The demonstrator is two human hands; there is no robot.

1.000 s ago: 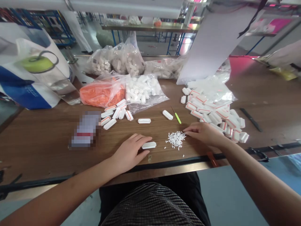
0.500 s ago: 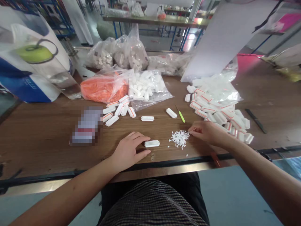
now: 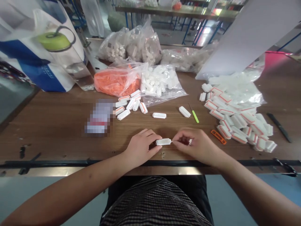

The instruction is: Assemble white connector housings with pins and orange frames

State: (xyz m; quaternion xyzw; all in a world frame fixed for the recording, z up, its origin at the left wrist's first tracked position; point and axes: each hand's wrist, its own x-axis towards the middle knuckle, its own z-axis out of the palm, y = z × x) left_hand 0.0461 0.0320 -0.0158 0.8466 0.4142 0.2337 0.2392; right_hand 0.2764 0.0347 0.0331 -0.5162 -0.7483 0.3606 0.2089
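My left hand (image 3: 141, 147) grips the left end of a white connector housing (image 3: 164, 142) between thumb and fingers. Rows of small holes face up on that housing, which stays low over the wooden table. At its right end, my right hand (image 3: 196, 144) is closed in a pinch on a tiny white plug (image 3: 172, 141), mostly covered by the fingertips. More small white plugs (image 3: 190, 142) show by the curled fingers of this hand; the rest of their pile is hidden beneath it. Beyond the hands lie two other white housings (image 3: 159, 115) and a green-handled pick (image 3: 195, 116).
White housings with orange seals (image 3: 235, 117) are heaped at right, near an orange seal frame (image 3: 218, 137) and a black knife-like tool (image 3: 279, 127). Bags of orange parts (image 3: 116, 82) and white parts (image 3: 157, 81) stand behind. A blurred-out object (image 3: 100, 116) lies left.
My right hand has moved left from the plug pile to the housing's right end. My left fingers have closed on the housing. The view has shifted, and the orange frame is now uncovered.
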